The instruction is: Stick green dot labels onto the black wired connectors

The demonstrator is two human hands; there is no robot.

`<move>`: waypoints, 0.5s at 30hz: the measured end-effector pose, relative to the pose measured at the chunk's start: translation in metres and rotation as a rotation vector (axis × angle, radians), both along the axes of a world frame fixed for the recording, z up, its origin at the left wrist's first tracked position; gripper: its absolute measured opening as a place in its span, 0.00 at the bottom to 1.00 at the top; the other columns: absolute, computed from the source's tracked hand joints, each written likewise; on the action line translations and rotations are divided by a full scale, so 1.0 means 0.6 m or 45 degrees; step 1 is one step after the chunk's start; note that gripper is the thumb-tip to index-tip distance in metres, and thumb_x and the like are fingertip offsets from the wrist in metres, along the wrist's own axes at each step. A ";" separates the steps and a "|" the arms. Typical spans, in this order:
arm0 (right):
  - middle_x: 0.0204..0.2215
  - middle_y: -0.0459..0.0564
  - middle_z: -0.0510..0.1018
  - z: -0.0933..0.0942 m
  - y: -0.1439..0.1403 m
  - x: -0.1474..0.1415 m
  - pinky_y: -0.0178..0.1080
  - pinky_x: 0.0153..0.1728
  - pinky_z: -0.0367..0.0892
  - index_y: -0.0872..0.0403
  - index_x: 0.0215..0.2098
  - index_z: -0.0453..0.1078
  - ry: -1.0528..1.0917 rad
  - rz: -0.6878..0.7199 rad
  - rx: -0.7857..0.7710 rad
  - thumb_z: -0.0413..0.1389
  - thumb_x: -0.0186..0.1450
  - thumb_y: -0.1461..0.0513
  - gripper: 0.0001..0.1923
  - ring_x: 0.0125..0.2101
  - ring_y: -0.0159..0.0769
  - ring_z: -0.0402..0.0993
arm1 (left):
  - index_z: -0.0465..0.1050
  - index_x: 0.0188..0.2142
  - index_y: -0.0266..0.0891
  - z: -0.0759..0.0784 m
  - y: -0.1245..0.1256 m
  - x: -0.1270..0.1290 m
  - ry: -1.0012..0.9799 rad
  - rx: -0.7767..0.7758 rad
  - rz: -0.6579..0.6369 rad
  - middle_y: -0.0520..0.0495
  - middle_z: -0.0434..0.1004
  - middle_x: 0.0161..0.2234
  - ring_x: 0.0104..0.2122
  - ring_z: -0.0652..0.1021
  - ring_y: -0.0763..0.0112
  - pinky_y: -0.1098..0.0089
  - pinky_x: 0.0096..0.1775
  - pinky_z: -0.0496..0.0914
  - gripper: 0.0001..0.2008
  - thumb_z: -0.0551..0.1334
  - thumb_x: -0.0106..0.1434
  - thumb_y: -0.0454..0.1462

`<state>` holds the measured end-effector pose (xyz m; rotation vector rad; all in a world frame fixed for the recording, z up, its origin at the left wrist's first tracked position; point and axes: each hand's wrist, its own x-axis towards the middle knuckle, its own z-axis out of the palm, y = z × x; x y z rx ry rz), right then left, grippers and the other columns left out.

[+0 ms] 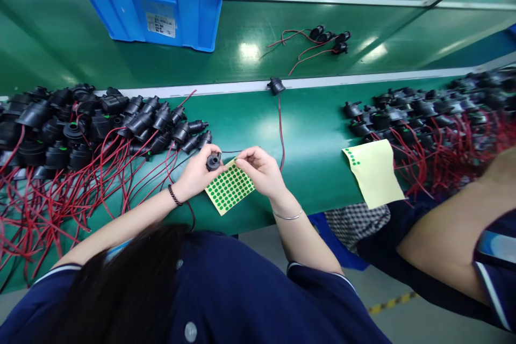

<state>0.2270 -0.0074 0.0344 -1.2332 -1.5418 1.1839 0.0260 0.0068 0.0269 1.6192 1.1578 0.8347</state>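
Both hands meet over the sticker sheet (229, 188) on the worktop (314, 134): our left hand (197, 172) grips a small black part (213, 161), our right hand (260, 172) pinches at the sheet's top corner. Best we peel one dot cleanly, keeping the part steady.
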 end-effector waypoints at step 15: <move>0.31 0.45 0.74 0.026 -0.013 -0.065 0.39 0.36 0.74 0.51 0.40 0.69 0.329 0.067 -0.274 0.63 0.64 0.54 0.13 0.31 0.31 0.74 | 0.63 0.45 0.42 -0.025 -0.012 -0.015 0.070 0.288 0.100 0.50 0.74 0.39 0.36 0.77 0.71 0.70 0.39 0.71 0.17 0.64 0.57 0.32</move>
